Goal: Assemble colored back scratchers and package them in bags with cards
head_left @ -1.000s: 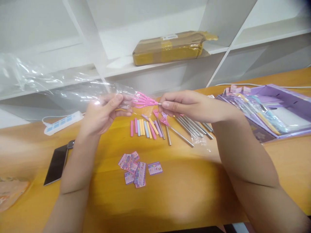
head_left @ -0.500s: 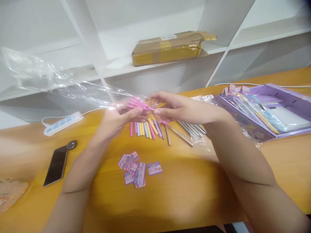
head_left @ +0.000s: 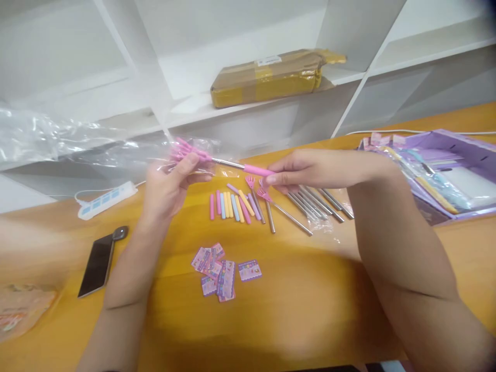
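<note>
A metal rod [head_left: 228,163] with a pink sleeve [head_left: 258,170] spans the gap between my hands. My left hand [head_left: 174,181] is closed round its pink claw-shaped head [head_left: 189,152], which lies in or against a clear plastic bag [head_left: 127,150] trailing left. My right hand [head_left: 296,169] pinches the sleeve's right end. Below lie several coloured sleeves [head_left: 231,205], pink claw heads [head_left: 264,194] on metal rods, and several bare metal tubes [head_left: 310,202]. Small printed cards [head_left: 226,279] are heaped nearer on the table.
A purple box [head_left: 437,139] with bagged items stands at the right. At the left are a power strip [head_left: 108,199], a phone [head_left: 96,263] and a small black object [head_left: 120,233]. A taped parcel [head_left: 267,82] rests on the shelf behind.
My right hand has moved right, away from my left. The rod and pink sleeve now show between them. My left hand has shifted left with the claw head and bag.
</note>
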`<state>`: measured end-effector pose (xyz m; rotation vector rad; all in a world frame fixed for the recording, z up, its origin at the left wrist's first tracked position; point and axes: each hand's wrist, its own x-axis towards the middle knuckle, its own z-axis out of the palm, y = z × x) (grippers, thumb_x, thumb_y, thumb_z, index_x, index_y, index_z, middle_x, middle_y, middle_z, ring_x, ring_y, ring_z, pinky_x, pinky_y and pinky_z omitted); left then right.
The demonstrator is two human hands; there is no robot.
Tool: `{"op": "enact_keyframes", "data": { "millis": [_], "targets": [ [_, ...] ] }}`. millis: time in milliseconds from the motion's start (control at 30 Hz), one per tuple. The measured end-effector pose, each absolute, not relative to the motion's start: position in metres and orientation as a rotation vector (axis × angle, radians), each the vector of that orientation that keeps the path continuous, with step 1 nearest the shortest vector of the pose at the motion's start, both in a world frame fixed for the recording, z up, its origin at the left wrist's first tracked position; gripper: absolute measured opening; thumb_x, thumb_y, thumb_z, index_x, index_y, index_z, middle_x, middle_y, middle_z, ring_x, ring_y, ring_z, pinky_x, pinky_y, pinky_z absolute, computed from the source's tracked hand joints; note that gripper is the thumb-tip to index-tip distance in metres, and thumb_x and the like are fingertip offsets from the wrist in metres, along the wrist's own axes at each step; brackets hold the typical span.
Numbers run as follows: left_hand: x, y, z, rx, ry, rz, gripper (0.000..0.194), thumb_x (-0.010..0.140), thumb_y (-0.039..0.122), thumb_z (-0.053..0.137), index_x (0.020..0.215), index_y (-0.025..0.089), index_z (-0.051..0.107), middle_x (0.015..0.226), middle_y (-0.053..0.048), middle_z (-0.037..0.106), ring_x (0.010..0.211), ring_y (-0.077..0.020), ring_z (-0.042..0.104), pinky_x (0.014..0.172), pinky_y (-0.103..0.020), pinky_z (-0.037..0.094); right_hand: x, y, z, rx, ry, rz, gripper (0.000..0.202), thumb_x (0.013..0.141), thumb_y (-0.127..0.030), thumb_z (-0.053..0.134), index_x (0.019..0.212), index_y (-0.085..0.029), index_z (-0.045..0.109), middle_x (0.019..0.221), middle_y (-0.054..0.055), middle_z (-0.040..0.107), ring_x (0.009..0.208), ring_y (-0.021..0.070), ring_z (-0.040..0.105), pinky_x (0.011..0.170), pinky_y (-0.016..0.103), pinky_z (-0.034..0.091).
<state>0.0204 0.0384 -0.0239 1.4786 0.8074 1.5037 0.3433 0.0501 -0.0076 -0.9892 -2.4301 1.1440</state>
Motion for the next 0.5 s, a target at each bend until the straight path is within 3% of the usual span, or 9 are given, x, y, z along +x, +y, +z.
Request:
{"op": "enact_keyframes", "data": {
  "millis": [133, 300, 400, 500],
  "targets": [
    [0.013, 0.038, -0.019, 1.485, 0.885, 1.507, 0.042, 0.080, 0.057, 0.102, 0.094, 0.020, 0.088, 0.102, -0.008, 0.088, 0.094, -0.0245, 0.087, 0.075, -0.030, 0.074, 0.353, 0.056, -0.005, -0.981, -2.529, 1.068, 0.064, 0.106, -0.082, 0.060, 0.088, -0.022, 0.073, 0.075, 0.000, 0.050, 0.067, 0.0117, 0.040, 0.062, 0.029, 0.034],
    [0.021, 0.035, -0.026, 1.472, 0.906, 1.407, 0.047, 0.073, 0.055, 0.107, 0.092, 0.018, 0.088, 0.098, -0.009, 0.088, 0.092, -0.0258, 0.087, 0.080, -0.035, 0.076, 0.345, 0.053, -0.002, -0.978, -2.482, 0.958, 0.062, 0.107, -0.081, 0.060, 0.092, -0.023, 0.078, 0.081, 0.002, 0.061, 0.072, 0.0135, 0.046, 0.067, 0.031, 0.040],
    [0.028, 0.034, -0.036, 1.478, 0.920, 1.329, 0.044, 0.075, 0.056, 0.106, 0.094, 0.020, 0.090, 0.105, -0.010, 0.089, 0.097, -0.0284, 0.087, 0.089, -0.040, 0.076, 0.336, 0.051, -0.003, -0.988, -2.455, 0.969, 0.061, 0.107, -0.080, 0.060, 0.098, -0.024, 0.081, 0.086, 0.002, 0.066, 0.077, 0.0146, 0.052, 0.072, 0.032, 0.042],
    [0.033, 0.034, -0.045, 1.498, 0.918, 1.211, 0.044, 0.080, 0.058, 0.104, 0.099, 0.020, 0.091, 0.103, -0.011, 0.089, 0.096, -0.0309, 0.088, 0.089, -0.043, 0.076, 0.326, 0.049, -0.006, -0.997, -2.453, 0.975, 0.064, 0.107, -0.081, 0.058, 0.092, -0.022, 0.076, 0.086, 0.002, 0.065, 0.076, 0.0140, 0.051, 0.072, 0.032, 0.040]
  ]
}}
